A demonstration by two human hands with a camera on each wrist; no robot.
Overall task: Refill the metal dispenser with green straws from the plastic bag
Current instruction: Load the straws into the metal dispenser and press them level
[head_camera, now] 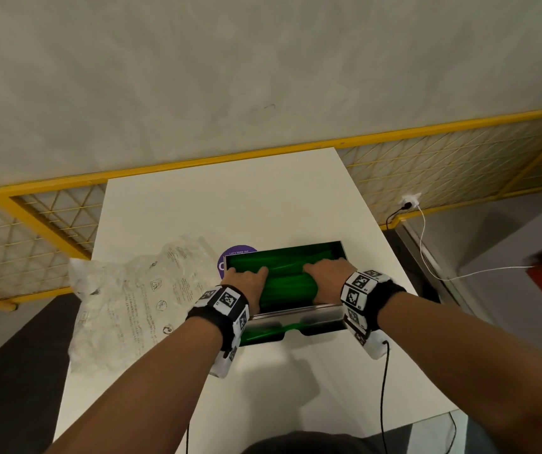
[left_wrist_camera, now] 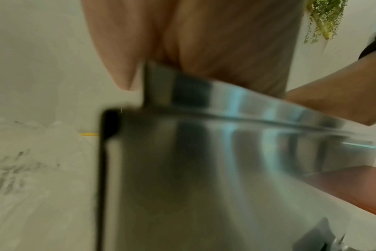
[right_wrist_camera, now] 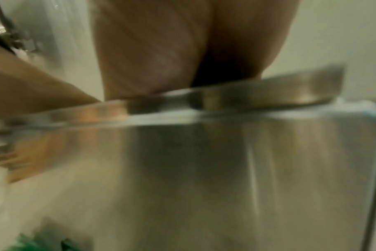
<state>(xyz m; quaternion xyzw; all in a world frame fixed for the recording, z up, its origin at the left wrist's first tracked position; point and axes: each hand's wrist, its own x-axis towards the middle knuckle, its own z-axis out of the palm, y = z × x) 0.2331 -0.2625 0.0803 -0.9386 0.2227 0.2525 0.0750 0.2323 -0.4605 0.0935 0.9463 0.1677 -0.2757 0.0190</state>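
Pretty blurry shot here. The right hand (right_wrist_camera: pixel 161 56) fills the top middle, palm side toward the camera, dropping in behind the top rim of the metal dispenser (right_wrist_camera: pixel 225 169). That brushed steel front takes up everything below the hand. Off to the left, the other forearm (right_wrist_camera: pixel 32 88) comes in over the same rim. Way down by the lower left corner there's a smudge of green straws (right_wrist_camera: pixel 32 242).

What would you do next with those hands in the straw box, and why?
Probably press and spread the straws flat, then lift both hands out. The left hand and right hand lie on a humped green pile inside the open dispenser, and the bag lies flat beside it, apparently empty.
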